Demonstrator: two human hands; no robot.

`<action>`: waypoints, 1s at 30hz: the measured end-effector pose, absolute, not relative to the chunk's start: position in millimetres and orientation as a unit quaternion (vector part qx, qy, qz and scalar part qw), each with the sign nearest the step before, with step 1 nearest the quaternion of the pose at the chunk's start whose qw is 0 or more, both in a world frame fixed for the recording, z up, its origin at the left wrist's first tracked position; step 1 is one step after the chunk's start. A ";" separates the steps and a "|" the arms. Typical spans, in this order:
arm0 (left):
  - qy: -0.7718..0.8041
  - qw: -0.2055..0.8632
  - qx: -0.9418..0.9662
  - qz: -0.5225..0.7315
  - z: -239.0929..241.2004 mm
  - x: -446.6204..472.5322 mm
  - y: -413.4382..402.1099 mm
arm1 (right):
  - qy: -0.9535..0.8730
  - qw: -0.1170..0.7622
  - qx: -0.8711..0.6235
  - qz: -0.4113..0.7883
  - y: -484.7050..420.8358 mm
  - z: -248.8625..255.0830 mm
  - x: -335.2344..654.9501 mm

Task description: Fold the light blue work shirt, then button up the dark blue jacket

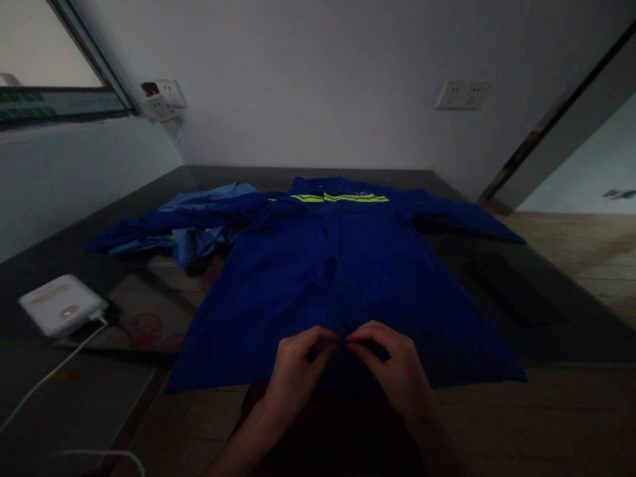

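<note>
Both hands meet at the near hem: the left hand [298, 361] and right hand [390, 361] sit fingertip to fingertip, pinching the front edges of the blue work jacket [342, 265] where its opening runs down the middle. The jacket lies flat and spread on the dark bench [546, 291], sleeves out, a yellow-green reflective band across the chest. Beyond its left sleeve, a lighter blue garment [199, 232] lies crumpled. Far left, a white device [62, 305] with a cable.
</note>
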State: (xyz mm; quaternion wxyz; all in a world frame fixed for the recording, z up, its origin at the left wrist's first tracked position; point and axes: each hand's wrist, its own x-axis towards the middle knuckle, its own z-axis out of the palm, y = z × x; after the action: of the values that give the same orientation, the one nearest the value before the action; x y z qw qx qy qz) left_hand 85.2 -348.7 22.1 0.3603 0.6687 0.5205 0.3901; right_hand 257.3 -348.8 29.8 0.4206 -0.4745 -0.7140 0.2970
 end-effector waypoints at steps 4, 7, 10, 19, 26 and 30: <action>0.520 0.382 0.659 0.386 20.9 84.9 -349.4 | -0.736 0.407 -0.483 0.243 -350.3 27.5 252.7; 0.505 0.436 0.636 0.388 23.0 85.3 -351.2 | -0.757 0.385 -0.491 0.196 -350.5 24.3 250.6; 0.499 0.479 0.604 0.396 26.6 86.2 -352.0 | -0.771 0.374 -0.491 0.156 -350.2 21.2 249.4; 0.529 0.430 0.619 0.390 25.6 89.4 -345.1 | -0.777 0.442 -0.439 0.090 -353.7 20.0 242.8; 0.521 0.421 0.628 0.396 28.1 88.7 -348.1 | -0.754 0.499 -0.414 0.105 -357.0 20.3 239.6; 0.524 0.437 0.610 0.403 26.1 89.1 -347.6 | -0.724 0.511 -0.436 0.156 -356.2 20.9 239.7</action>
State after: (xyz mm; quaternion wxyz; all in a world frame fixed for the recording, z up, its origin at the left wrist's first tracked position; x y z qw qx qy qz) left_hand 89.1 -347.6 26.1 0.4373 0.6100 0.5238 0.4029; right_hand 239.7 -356.2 20.9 0.5114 -0.4363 -0.7238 0.1556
